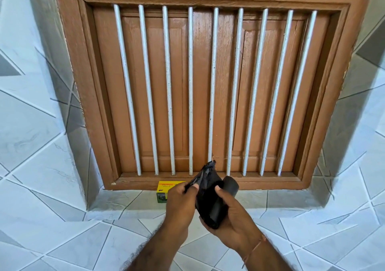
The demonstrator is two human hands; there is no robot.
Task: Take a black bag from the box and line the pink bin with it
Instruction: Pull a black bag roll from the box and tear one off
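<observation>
A roll of black bags (220, 204) lies in my right hand (231, 222), which grips it from below with the thumb on top. My left hand (181, 199) pinches the loose end of a black bag (205, 177) that stands up from the roll. Behind my left hand, on the tiled ledge, stands the yellow and green box (163, 191), partly hidden by the hand. The pink bin is not in view.
A brown wooden window (208, 83) with white vertical bars fills the wall straight ahead. White and grey tiles (62, 218) cover the ledge below it and the walls on both sides.
</observation>
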